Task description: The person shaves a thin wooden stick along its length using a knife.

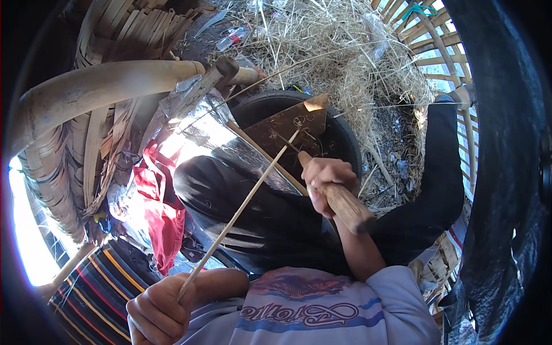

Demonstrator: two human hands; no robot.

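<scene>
From my remote seat I see the fingers of the left hand [158, 310] wrapped around the lower end of a thin pale stick [238, 213], and those of the right hand [329, 178] gripping a knife [348, 210] by its wooden handle. The stick's long axis runs up and rightward; the blade crosses it near the far tip, nearer the right hand, though I can't tell whether the 2 touch. The left fist sits low, the right forearm reaches forward. Beyond: a brown board [261, 138] and dry straw [345, 63].
</scene>
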